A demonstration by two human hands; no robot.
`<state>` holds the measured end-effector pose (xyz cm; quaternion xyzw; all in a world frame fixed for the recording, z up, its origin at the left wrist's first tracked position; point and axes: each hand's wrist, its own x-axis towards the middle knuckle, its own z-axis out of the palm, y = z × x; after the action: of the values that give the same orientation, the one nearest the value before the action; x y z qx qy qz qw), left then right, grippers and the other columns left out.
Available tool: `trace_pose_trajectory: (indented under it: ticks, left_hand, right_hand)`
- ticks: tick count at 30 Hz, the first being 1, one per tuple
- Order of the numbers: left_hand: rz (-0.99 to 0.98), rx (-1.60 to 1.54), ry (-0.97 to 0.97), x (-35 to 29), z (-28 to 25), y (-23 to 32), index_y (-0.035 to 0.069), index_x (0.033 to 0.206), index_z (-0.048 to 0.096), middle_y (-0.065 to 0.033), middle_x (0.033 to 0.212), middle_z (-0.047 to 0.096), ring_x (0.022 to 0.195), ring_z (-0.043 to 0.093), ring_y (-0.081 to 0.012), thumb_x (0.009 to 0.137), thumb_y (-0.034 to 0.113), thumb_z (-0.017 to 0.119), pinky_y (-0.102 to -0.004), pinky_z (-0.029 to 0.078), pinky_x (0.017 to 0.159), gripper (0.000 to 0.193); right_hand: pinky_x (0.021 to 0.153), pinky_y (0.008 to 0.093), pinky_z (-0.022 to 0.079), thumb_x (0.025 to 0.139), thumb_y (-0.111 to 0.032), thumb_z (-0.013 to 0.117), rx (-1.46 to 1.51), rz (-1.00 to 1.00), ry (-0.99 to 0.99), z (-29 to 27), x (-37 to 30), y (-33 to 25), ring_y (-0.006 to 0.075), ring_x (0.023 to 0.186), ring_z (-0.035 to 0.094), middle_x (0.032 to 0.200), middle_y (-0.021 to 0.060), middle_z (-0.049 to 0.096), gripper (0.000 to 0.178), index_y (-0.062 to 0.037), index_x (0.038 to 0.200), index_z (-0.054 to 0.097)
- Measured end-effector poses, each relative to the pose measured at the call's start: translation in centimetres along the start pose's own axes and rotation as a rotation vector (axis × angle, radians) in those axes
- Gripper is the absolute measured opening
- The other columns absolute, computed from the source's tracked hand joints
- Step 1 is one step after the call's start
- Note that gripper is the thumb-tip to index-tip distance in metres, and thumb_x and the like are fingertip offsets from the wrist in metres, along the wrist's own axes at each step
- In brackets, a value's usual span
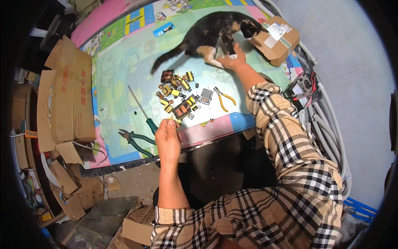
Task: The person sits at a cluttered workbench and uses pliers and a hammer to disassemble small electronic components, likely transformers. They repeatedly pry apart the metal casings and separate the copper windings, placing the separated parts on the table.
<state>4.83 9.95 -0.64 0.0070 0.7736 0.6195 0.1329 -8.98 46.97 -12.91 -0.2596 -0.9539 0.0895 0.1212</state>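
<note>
My left hand (168, 139) is closed at the table's front edge, fingertips pinched together beside a small yellow-and-black transformer (178, 121). What lies inside the pinch is hidden. My right hand (236, 60) reaches far forward, fingers apart, touching the white paws of a black-and-orange cat (215, 31) standing on the table. Between the hands lies a pile of small transformers and copper coils (176, 89), with a larger copper-wound transformer (181, 110) at its near side. A grey square part (206, 96) and yellow-handled cutters (225, 99) lie right of the pile.
A green-handled screwdriver (143, 110) and green-handled pliers (137, 141) lie left of my left hand. A tall cardboard box (72, 95) stands at the left edge, a smaller carton (275, 40) at the far right. A multimeter (304, 85) and white pipes (327, 133) are at the right.
</note>
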Motion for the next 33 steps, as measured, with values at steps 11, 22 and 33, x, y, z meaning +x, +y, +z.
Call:
trace_pose_trajectory:
  ticks: [11, 22, 33]
  left_hand:
    - [-0.018, -0.005, -0.022, -0.2, 0.4, 0.8, 0.006, 0.082, 0.053, 0.0024, 0.055, 0.041, 0.049, 0.036, -0.0068, 0.103, 0.025, 0.043, -0.0248, 0.028, 0.048, 0.029]
    - [-0.166, -0.365, -0.007, 0.4, 0.6, 0.3, 0.004, 0.088, 0.052, -0.0047, 0.058, 0.051, 0.049, 0.049, -0.0138, 0.104, 0.025, 0.041, -0.0256, 0.038, 0.044, 0.028]
    - [-0.162, -0.814, -0.020, 1.2, 6.2, -1.0, 0.001, 0.116, 0.050, -0.0121, 0.108, 0.062, 0.096, 0.062, -0.0206, 0.104, 0.025, 0.041, -0.0318, 0.052, 0.079, 0.028]
  right_hand:
    - [0.079, 0.0427, 0.052, 0.079, -0.028, 0.063, 0.551, 0.003, 0.290, 1.8, -0.1, 2.5, 0.0355, 0.086, 0.064, 0.085, 0.0176, 0.065, 0.041, -0.0033, 0.111, 0.053]
    - [0.036, 0.0186, 0.030, 0.094, -0.013, 0.060, 1.168, 0.192, -1.143, -17.4, -7.3, -2.6, 0.0045, 0.045, 0.044, 0.076, 0.0043, 0.062, 0.022, 0.0043, 0.107, 0.063]
    - [0.060, 0.0312, 0.050, 0.088, -0.015, 0.063, 0.996, -0.026, -0.547, -14.1, -20.1, -12.4, 0.0170, 0.068, 0.064, 0.079, 0.0107, 0.068, 0.023, 0.0055, 0.098, 0.062]
